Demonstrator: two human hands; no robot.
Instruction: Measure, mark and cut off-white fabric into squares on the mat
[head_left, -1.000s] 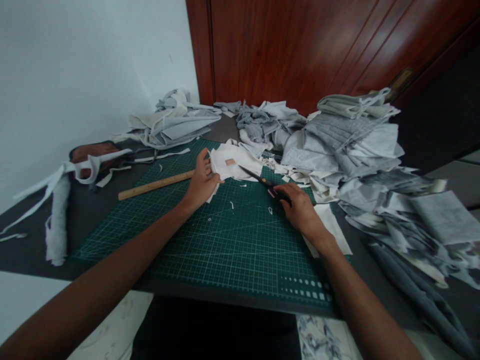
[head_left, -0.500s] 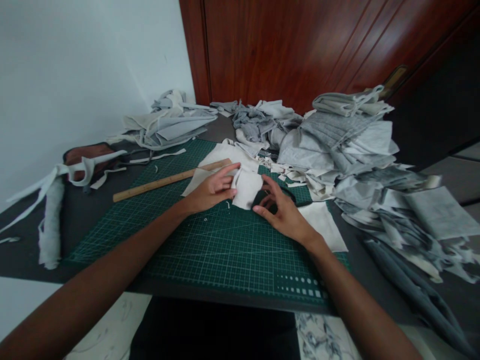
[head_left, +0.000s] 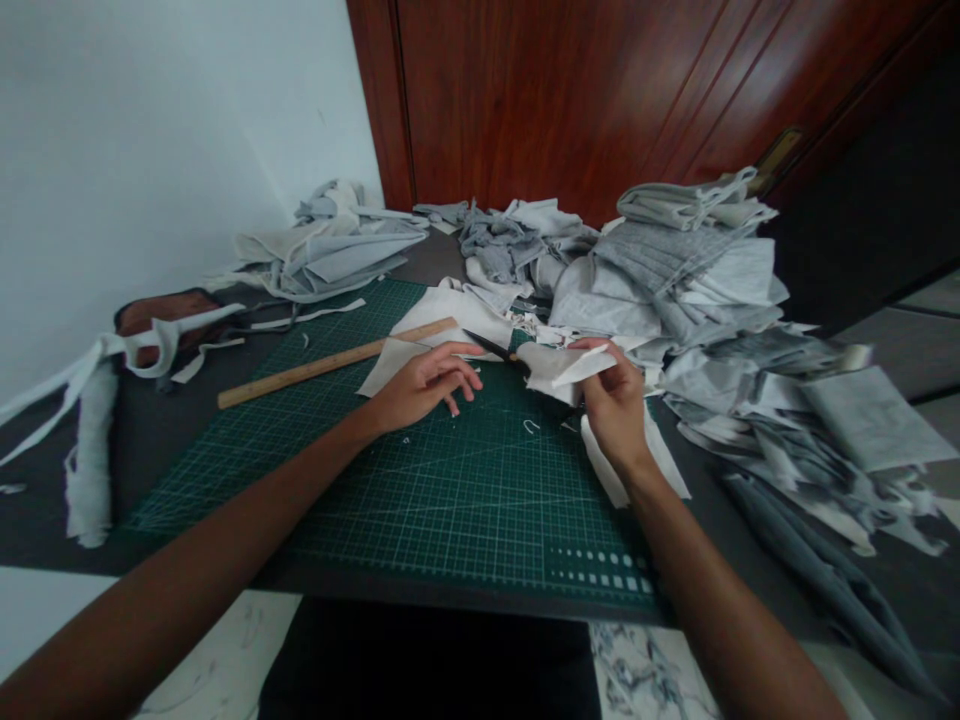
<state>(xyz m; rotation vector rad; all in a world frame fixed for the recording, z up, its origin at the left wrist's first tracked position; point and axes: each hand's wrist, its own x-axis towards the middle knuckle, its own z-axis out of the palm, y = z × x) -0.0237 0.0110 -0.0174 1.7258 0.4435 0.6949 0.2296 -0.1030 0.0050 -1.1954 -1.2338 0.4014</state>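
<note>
My right hand [head_left: 616, 400] pinches a small folded piece of white cloth [head_left: 559, 368] between thumb and fingers, above the green cutting mat [head_left: 450, 490]. Partly behind that cloth lie dark scissors [head_left: 487, 345], their blades pointing left; the handles are mostly hidden. My left hand [head_left: 429, 384] hovers over the mat with fingers loosely spread and holds nothing. Close beyond it are a larger white cloth piece [head_left: 390, 365] and a wooden ruler [head_left: 330, 370] lying partly across it. Another white cloth piece [head_left: 661, 455] rests under my right wrist.
Grey and white fabric is heaped at the back right [head_left: 675, 270], with more scraps [head_left: 780, 400] along the right side. A folded fabric pile [head_left: 330, 255] stands at the back left. White strips [head_left: 82, 375] and a fuzzy roll [head_left: 91, 455] lie at the far left.
The small white cloth has gone from between both hands to my right hand, which moved right and lifted it. My left hand has let go. The scissors' blades now show.
</note>
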